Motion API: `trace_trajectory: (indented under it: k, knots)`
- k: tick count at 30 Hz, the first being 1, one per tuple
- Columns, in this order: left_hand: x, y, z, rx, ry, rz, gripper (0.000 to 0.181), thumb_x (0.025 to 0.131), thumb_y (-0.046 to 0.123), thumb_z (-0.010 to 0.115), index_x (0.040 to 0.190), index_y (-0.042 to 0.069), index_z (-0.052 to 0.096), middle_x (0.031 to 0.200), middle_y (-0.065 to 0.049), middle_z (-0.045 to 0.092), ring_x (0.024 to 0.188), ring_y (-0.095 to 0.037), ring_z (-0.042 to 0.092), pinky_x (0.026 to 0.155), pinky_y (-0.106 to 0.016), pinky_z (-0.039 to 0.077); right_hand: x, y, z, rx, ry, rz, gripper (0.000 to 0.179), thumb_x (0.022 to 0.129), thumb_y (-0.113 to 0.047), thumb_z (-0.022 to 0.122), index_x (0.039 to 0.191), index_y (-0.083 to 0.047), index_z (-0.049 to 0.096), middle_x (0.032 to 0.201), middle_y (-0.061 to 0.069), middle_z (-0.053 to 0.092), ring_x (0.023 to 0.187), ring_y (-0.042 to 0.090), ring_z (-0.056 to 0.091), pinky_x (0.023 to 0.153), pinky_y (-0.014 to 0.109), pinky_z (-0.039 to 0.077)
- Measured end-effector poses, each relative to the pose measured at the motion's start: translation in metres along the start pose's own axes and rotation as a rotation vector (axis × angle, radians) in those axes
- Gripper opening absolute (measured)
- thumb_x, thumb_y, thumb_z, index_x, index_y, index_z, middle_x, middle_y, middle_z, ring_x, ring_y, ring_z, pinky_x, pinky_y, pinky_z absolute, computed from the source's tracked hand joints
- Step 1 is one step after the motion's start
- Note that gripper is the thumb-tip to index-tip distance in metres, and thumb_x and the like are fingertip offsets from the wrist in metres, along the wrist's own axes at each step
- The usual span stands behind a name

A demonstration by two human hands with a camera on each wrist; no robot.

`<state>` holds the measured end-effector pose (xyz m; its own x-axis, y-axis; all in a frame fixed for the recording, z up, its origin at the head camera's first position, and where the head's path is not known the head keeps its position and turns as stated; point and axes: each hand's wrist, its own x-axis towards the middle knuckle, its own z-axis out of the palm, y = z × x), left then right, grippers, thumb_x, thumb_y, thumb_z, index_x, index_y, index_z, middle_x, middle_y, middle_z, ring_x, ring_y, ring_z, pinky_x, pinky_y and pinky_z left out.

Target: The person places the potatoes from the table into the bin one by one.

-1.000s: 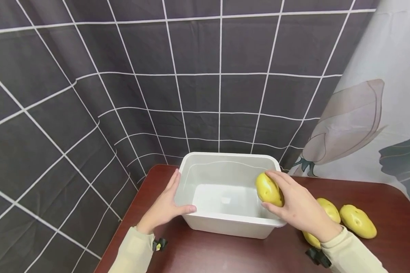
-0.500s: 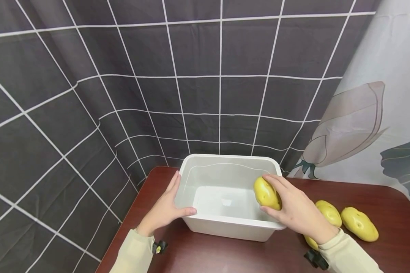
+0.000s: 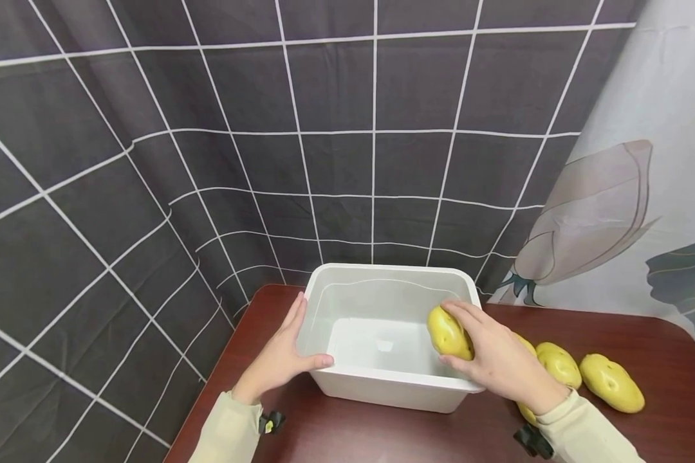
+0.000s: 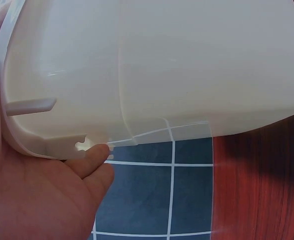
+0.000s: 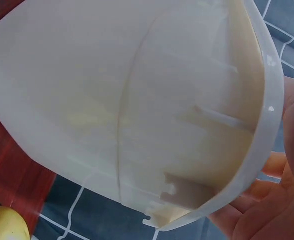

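Note:
A yellow potato [image 3: 449, 333] is in my right hand [image 3: 495, 354], held between thumb and fingers over the right end of a white plastic bin [image 3: 382, 381]. The right wrist view looks along the bin's outer wall [image 5: 87, 100], with the right hand [image 5: 276, 205] by its rim; the held potato is hidden there. At the bin's left end my left hand [image 3: 278, 357] grips the rim, its thumb over the front corner. In the left wrist view, the fingers of the left hand [image 4: 42, 195] reach under the rim outside. The bin floor [image 3: 376, 344] shows bare.
More potatoes [image 3: 612, 383] lie on the dark red table [image 3: 672, 360] right of the bin, some partly hidden behind the right hand and wrist. A dark curtain with white grid lines [image 3: 336, 161] hangs close behind the bin and along the left.
My right hand has shifted slightly left with the potato, and another potato behind it now shows. The left hand stays at the bin's rim. The whole head view has slid down slightly.

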<state>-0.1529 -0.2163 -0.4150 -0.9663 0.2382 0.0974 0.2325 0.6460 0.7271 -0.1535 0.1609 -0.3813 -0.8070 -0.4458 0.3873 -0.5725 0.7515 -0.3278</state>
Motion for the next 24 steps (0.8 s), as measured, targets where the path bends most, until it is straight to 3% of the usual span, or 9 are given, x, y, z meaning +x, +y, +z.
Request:
trace_trajectory:
  k: [5, 24]
  knots:
    - [0.0, 0.0, 0.0, 0.019, 0.001, 0.02, 0.123, 0.075, 0.051, 0.085, 0.16, 0.002, 0.012, 0.169, -0.004, 0.003, 0.152, -0.029, 0.017, 0.116, -0.052, 0.028, 0.001, 0.0, 0.002, 0.007, -0.009, -0.007, 0.076, 0.075, -0.031, 0.087, 0.139, -0.006, 0.055, 0.136, 0.008, 0.058, 0.11, 0.024, 0.063, 0.083, 0.044, 0.054]
    - [-0.002, 0.0, 0.001, 0.034, 0.006, 0.027, 0.123, 0.075, 0.052, 0.085, 0.16, 0.001, 0.011, 0.169, -0.006, 0.003, 0.151, -0.031, 0.018, 0.115, -0.053, 0.028, 0.006, 0.004, 0.012, 0.015, -0.019, -0.037, 0.074, 0.07, -0.024, 0.091, 0.133, -0.002, 0.059, 0.131, 0.01, 0.061, 0.106, 0.023, 0.063, 0.086, 0.045, 0.053]
